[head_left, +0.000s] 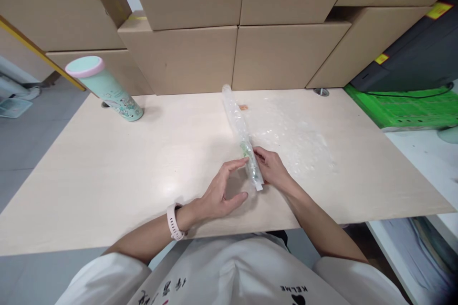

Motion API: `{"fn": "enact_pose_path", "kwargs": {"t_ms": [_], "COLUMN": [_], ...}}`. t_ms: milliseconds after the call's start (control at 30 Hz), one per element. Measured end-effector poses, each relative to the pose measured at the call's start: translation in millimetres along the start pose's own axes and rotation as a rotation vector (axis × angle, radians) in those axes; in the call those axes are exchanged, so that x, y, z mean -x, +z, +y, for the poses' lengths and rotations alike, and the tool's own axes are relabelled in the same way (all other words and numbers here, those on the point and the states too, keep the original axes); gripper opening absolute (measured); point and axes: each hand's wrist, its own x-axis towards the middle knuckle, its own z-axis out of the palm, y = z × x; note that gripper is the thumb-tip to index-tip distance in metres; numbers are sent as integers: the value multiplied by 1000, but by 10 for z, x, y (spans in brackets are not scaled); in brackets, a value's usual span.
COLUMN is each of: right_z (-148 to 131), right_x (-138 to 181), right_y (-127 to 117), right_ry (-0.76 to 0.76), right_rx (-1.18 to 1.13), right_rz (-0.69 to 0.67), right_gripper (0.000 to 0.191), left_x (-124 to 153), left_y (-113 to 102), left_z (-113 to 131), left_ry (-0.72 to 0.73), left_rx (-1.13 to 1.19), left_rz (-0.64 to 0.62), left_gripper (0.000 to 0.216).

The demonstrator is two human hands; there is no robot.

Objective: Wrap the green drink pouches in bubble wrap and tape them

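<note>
A long, slim roll wrapped in clear plastic (238,121), with green print showing through near its lower end, lies tilted in front of me on the table. My right hand (272,167) is closed against its right side, the fingertips partly hidden by the roll. On the other side, my left hand (218,193) has thumb and fingers spread apart, and its fingertips meet or nearly meet the wrapping. A clear, crinkled plastic sheet (296,138) spreads flat to the right of the roll. Close to the roll's upper part lies a small orange-brown piece (243,107).
Stacked cardboard boxes (196,59) form a wall along the back of the pale table (107,190). A mint tumbler with a pink rim (110,90) stands at the back left. At the right are a green plastic crate (411,107) and a dark case (415,52).
</note>
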Motion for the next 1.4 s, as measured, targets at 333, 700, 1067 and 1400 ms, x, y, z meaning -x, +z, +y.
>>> {"fn": "enact_pose_path", "kwargs": {"t_ms": [333,700,1067,1400], "right_z": [68,4,-19,41], "right_x": [47,62,42,32], "right_y": [48,-328,-224,-229], "right_ry": [-83,-97,-153,-89], "right_rx": [206,-4,182,63], "right_rz": [-60,142,-171,-199], "right_gripper": [9,17,12,19], "left_x": [13,43,-30,-46], "left_y": [75,155,-2,39], "left_z": [-183,-331,-186,-101], "left_ry": [144,128,-408,-493], "left_rx": [-632,-691,134,532], "left_rz": [-169,-287,389,457], "left_gripper": [51,65,37,32]}}
